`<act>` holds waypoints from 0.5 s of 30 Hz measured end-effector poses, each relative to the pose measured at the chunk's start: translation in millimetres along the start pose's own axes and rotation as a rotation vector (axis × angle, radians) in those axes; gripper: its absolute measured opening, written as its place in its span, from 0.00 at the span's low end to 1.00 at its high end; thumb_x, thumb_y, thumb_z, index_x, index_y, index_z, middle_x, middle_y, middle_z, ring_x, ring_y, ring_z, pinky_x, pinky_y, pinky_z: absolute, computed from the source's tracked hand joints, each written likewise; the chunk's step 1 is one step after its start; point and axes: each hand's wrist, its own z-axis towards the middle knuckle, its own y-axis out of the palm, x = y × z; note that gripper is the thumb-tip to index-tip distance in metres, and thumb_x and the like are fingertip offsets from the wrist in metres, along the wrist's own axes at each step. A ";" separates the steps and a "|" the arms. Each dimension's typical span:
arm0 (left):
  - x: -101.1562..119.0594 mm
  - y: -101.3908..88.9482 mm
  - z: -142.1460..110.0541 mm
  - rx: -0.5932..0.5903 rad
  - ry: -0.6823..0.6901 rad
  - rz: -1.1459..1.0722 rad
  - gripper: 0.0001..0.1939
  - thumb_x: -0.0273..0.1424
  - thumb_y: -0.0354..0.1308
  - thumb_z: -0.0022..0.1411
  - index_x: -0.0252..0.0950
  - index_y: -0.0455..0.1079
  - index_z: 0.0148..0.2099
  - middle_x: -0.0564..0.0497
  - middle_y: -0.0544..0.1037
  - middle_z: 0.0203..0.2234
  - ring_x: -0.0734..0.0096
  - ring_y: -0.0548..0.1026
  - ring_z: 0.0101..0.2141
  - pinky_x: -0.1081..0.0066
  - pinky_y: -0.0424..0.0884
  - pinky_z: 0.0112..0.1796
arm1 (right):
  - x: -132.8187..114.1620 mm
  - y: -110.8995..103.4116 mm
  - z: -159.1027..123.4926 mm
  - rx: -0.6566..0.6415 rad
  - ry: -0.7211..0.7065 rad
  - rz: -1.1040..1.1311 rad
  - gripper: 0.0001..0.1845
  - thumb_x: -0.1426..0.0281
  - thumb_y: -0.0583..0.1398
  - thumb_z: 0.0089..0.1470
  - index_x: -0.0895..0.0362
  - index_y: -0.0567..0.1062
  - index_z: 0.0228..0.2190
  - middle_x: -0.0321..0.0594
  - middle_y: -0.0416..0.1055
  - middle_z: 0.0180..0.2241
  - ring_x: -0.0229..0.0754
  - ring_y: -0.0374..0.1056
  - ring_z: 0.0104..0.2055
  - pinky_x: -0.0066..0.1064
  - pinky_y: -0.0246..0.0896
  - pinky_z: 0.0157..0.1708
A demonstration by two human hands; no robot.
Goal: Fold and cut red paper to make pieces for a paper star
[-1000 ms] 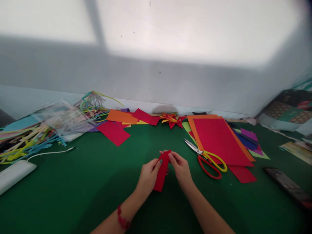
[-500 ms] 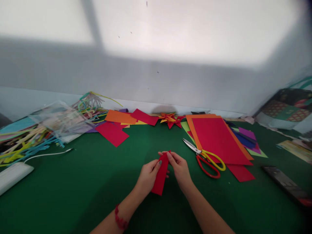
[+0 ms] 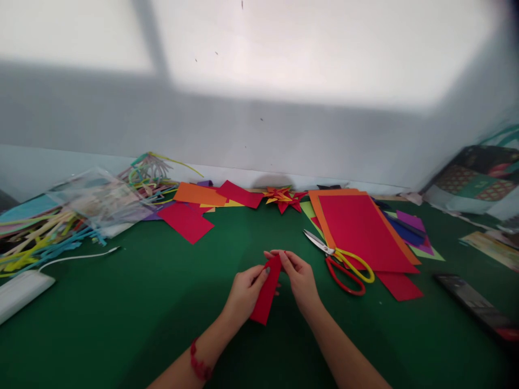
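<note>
Left hand point(image 3: 241, 294) pinching the red paper point(image 3: 265, 302) over the table point(image 3: 162, 281), right hand point(image 3: 299, 278) gripping its top end between fingers! Far right, a bag point(image 3: 478, 183), contents too blurred to tell.

Folded ppr point(image 3: 266, 294) is red, tbl point(image 3: 154, 281) grn, scissors point(image 3: 333, 252) ylw/red-handled, stars point(image 3: 286, 203) red & org, bracelet point(image 3: 199, 367) red.

A person's left hand point(image 3: 243, 294) grips a narrow strip of red paper point(image 3: 265, 300) while the right hand point(image 3: 298, 274) pinches its top end above a green-topped table point(image 3: 154, 294). To the right, silver-bladed, yellow-and-red-handled scissors point(image 3: 330, 251) lie partly over stacked red and orange paper sheets point(image 3: 360, 227); red-and-orange paper stars point(image 3: 283, 198) sit near the pale wall point(image 3: 284, 135), a black phone point(image 3: 470, 303) at far right.
</note>
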 end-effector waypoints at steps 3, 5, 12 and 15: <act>0.1 0.5 -1.1 -0.007 0.003 0.035 0.17 0.40 0.49 0.57 0.31 0.68 0.36 0.46 0.76 0.26 0.65 0.75 0.26 0.67 0.71 0.28 | 0.4 -1.2 0.2 0.005 -0.030 -0.014 0.17 0.58 0.54 0.50 0.58 0.73 0.34 0.45 0.73 0.36 0.47 0.68 0.37 0.31 0.64 0.27; 0.2 0.6 -1.6 -0.004 0.004 0.053 0.17 0.41 0.49 0.57 0.31 0.68 0.37 0.46 0.76 0.26 0.65 0.75 0.25 0.67 0.71 0.28 | 1.0 -1.7 0.1 -0.005 -0.027 -0.017 0.17 0.58 0.53 0.51 0.58 0.72 0.34 0.45 0.73 0.36 0.47 0.69 0.36 0.30 0.63 0.24; 1.7 0.9 -1.5 -0.003 -0.001 0.068 0.18 0.42 0.48 0.57 0.31 0.68 0.36 0.46 0.76 0.26 0.65 0.75 0.25 0.68 0.70 0.27 | 1.4 -0.7 -0.3 -0.002 -0.005 0.002 0.20 0.56 0.54 0.49 0.58 0.72 0.35 0.45 0.73 0.36 0.46 0.69 0.32 0.28 0.61 0.19; 0.9 0.7 -0.8 0.003 -0.002 0.049 0.18 0.42 0.49 0.56 0.31 0.68 0.36 0.46 0.76 0.26 0.65 0.75 0.25 0.68 0.70 0.26 | 0.6 -0.5 -0.4 -0.008 -0.005 -0.008 0.19 0.57 0.53 0.50 0.58 0.72 0.35 0.45 0.73 0.37 0.47 0.69 0.34 0.29 0.62 0.22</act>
